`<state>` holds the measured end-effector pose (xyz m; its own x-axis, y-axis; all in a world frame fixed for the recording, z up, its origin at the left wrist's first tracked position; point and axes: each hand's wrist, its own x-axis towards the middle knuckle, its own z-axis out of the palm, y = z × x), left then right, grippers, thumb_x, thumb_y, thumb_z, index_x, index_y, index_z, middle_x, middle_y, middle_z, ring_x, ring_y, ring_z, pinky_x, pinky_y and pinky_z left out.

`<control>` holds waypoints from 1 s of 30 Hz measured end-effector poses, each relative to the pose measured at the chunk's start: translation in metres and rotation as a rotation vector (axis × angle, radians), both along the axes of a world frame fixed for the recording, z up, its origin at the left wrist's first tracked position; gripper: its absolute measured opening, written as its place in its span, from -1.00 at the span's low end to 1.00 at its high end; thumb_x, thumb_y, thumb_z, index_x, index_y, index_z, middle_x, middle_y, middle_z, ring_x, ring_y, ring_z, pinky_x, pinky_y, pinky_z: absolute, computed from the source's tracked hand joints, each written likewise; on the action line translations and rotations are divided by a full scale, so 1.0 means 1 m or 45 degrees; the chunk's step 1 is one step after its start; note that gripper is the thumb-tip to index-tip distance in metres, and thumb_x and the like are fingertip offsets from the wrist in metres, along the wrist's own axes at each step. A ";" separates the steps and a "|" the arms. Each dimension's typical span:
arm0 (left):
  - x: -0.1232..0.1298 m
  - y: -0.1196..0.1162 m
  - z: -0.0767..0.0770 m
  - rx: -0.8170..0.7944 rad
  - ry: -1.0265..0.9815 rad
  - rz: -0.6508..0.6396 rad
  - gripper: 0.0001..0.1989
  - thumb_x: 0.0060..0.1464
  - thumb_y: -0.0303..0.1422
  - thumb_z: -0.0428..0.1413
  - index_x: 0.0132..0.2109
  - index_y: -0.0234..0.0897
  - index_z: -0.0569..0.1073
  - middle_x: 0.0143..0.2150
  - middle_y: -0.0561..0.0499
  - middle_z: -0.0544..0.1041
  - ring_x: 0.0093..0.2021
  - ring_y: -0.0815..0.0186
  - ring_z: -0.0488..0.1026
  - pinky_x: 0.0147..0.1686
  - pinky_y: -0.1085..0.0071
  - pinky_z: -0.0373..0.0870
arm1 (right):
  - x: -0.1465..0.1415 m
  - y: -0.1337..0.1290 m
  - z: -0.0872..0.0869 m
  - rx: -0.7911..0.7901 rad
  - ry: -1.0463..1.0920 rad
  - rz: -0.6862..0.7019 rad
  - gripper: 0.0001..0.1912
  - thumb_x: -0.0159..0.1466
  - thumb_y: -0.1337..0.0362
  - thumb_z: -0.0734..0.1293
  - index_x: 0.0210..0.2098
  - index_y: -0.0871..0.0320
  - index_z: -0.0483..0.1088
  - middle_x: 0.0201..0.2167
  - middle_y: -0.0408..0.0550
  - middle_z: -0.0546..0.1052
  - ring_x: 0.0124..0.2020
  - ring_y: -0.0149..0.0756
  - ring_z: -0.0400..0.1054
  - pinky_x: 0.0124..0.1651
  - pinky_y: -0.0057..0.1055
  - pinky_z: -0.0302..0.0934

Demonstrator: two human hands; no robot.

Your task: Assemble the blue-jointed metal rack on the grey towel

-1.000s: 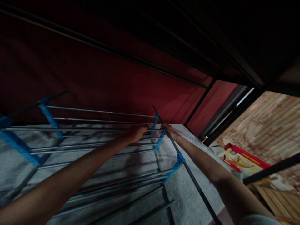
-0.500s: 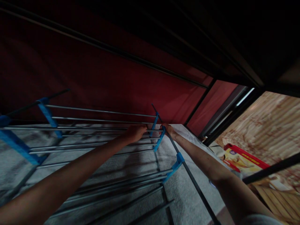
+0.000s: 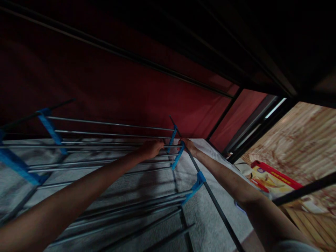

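Currently, both your hands are at the right end of the rack (image 3: 52, 129), which lies on the grey cloth (image 3: 210, 224) in front of the red curtain (image 3: 131, 91). Your left hand (image 3: 152, 149) is closed around a metal rod (image 3: 172, 146), palm down, just short of the rod's right end. Your right hand (image 3: 188, 145) is clasped over the top of the blue bracket (image 3: 179, 157) where that rod ends, with fingertips showing on its near-left side; how firmly it presses, you cannot tell from this view. A long dark pole (image 3: 219, 208) runs from under your right hand down toward you, passing through a lower blue bracket (image 3: 195, 190) that carries further rods. At the left end, another blue bracket (image 3: 19, 168) joins the rods too. Near the bottom, a dark tube (image 3: 174, 236) shows its free end. Beyond your right forearm sits a red and yellow box (image 3: 275, 178).
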<state>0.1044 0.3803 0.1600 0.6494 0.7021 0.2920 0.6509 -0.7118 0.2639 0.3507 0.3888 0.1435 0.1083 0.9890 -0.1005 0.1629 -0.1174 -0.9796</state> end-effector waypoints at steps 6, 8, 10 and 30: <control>0.000 -0.001 0.002 0.050 0.099 0.010 -0.74 0.22 -0.41 -0.03 -0.19 -0.26 0.57 -0.16 -0.14 0.62 -0.14 0.11 0.55 -0.18 0.31 0.42 | -0.004 -0.005 0.003 0.016 -0.148 0.033 -0.72 0.29 0.13 0.16 -0.48 0.10 0.31 -0.64 -0.09 0.43 -0.56 -0.26 0.35 -0.39 -0.32 0.32; -0.003 -0.004 0.003 0.062 0.118 0.001 -0.74 0.22 -0.41 -0.03 -0.18 -0.27 0.57 -0.15 -0.14 0.62 -0.12 0.12 0.55 -0.16 0.32 0.43 | -0.006 -0.007 0.009 0.044 -0.223 0.060 -0.74 0.26 0.10 0.21 -0.44 0.10 0.35 -0.57 -0.07 0.47 -0.46 -0.20 0.42 -0.27 -0.26 0.36; -0.005 -0.007 0.006 0.051 0.128 -0.007 -0.74 0.22 -0.41 -0.02 -0.16 -0.27 0.58 -0.15 -0.14 0.62 -0.13 0.14 0.55 -0.18 0.35 0.44 | -0.007 -0.009 0.016 0.109 -0.302 0.087 -0.79 0.20 0.08 0.30 -0.34 0.09 0.42 -0.42 -0.03 0.55 -0.23 -0.10 0.47 -0.07 -0.20 0.35; -0.046 -0.023 0.018 0.072 0.058 -0.040 -0.74 0.27 -0.34 0.03 0.02 -0.29 0.50 -0.01 -0.13 0.58 0.00 0.16 0.51 -0.03 0.33 0.38 | -0.015 -0.017 0.040 0.199 -0.990 0.662 -0.53 0.04 -0.20 0.33 -0.55 0.11 0.43 -0.61 -0.23 0.29 -0.48 -0.35 0.19 -0.36 -0.41 0.09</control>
